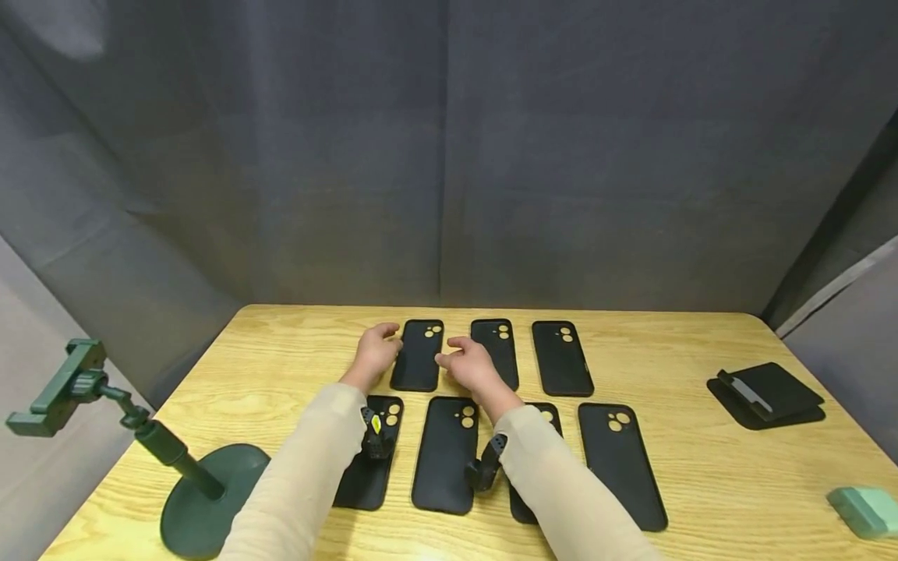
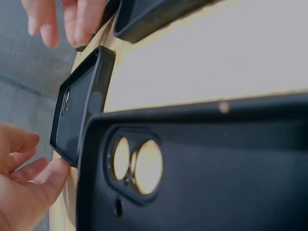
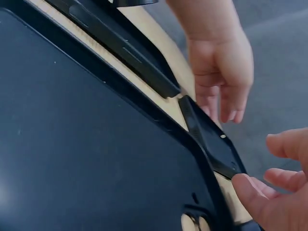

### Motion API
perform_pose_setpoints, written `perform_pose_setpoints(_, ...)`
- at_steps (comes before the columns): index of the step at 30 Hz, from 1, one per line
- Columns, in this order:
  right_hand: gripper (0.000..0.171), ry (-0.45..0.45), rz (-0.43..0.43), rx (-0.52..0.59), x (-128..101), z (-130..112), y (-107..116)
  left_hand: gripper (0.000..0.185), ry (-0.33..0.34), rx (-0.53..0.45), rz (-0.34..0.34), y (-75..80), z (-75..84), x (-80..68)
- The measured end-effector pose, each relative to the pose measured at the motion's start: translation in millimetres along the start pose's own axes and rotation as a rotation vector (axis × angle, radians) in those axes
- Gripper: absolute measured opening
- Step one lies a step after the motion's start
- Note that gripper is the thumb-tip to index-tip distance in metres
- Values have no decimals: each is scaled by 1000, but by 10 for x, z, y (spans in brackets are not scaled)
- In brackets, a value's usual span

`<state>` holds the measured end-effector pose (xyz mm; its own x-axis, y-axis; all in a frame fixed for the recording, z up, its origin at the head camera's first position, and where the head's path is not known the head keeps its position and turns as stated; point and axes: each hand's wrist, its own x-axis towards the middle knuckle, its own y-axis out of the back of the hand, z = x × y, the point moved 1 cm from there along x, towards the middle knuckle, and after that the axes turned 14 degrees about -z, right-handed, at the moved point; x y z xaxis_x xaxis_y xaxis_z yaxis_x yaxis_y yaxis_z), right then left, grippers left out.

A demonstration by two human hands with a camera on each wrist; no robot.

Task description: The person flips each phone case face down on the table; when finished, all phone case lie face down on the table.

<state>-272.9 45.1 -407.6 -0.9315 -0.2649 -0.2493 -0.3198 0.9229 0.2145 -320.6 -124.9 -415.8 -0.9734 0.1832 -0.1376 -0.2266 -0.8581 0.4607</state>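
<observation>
Black phone cases lie in two rows on the wooden table, inner sides up. My left hand (image 1: 376,356) is at the left edge of the back-left phone case (image 1: 418,358), its thumb tip right at the case's corner in the left wrist view. On that case's other side is my right hand (image 1: 473,366), fingers relaxed and partly over the middle back case (image 1: 501,354). Neither hand grips anything. My forearms partly hide two front-row cases, the leftmost phone case (image 1: 365,487) and the third phone case (image 1: 522,510).
A dark green phone stand (image 1: 213,487) stands at the left. Far right lie a flat black item (image 1: 789,389) with a grey piece on it and a pale green block (image 1: 870,510). A grey curtain (image 1: 449,156) hangs behind the table (image 1: 673,343).
</observation>
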Motion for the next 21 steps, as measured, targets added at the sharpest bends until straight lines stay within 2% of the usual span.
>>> perform_pose_setpoints(7,51,-44,1,-127,42,44,-82,42,76,-61,-51,-55,-7,49)
perform_pose_setpoints(14,49,-42,16,-297,103,49,-84,39,79,71,-43,-54,47,61)
perform_pose_setpoints(21,49,-31,3,-350,100,27,-105,38,105,55,-28,-43,15,70)
